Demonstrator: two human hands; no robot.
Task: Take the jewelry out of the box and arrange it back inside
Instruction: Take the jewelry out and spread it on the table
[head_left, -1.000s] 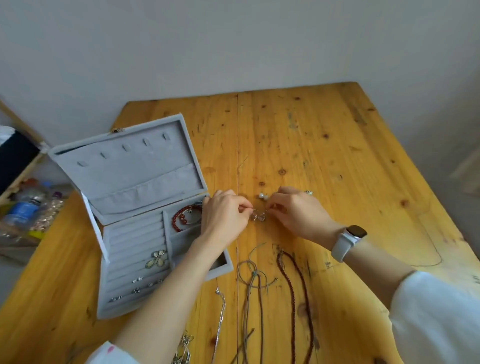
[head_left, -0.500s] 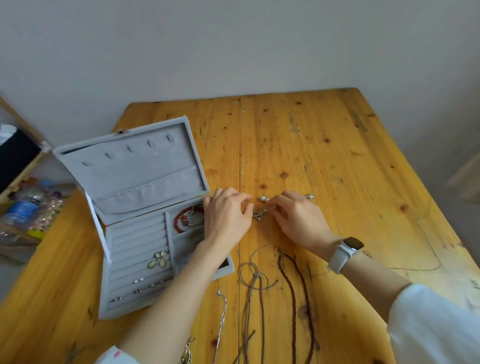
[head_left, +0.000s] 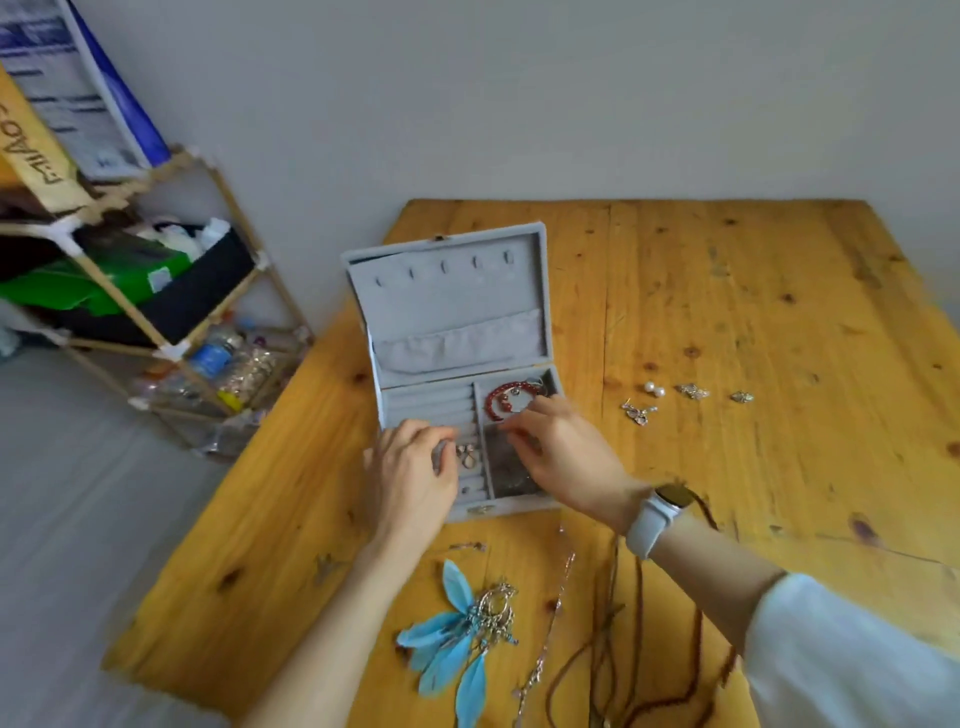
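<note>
A: Where is the jewelry box (head_left: 457, 332) located?

B: It is set on the wooden desk (head_left: 727, 291) near its left edge, lid raised upright. A red bead bracelet (head_left: 500, 399) is seen in the rear right compartment; small silver pieces (head_left: 466, 455) are lodged in the ring rolls on the left side.

A: Hand states?

B: The left hand (head_left: 410, 467) is laid over the ring rolls, fingers loosely curled; whether anything is pinched cannot be told. The right hand (head_left: 563, 452) is held over the right compartments, fingertips drawn together; any item between them is too small to be made out. A white watch (head_left: 655, 517) is worn on that wrist.

A: Items outside the box?

B: Pearl earrings (head_left: 654, 389) and silver earrings (head_left: 638, 413) are noted to the right of the box. Blue feather earrings (head_left: 452, 639) and brown cord necklaces (head_left: 639, 649) are laid at the near edge.
</note>
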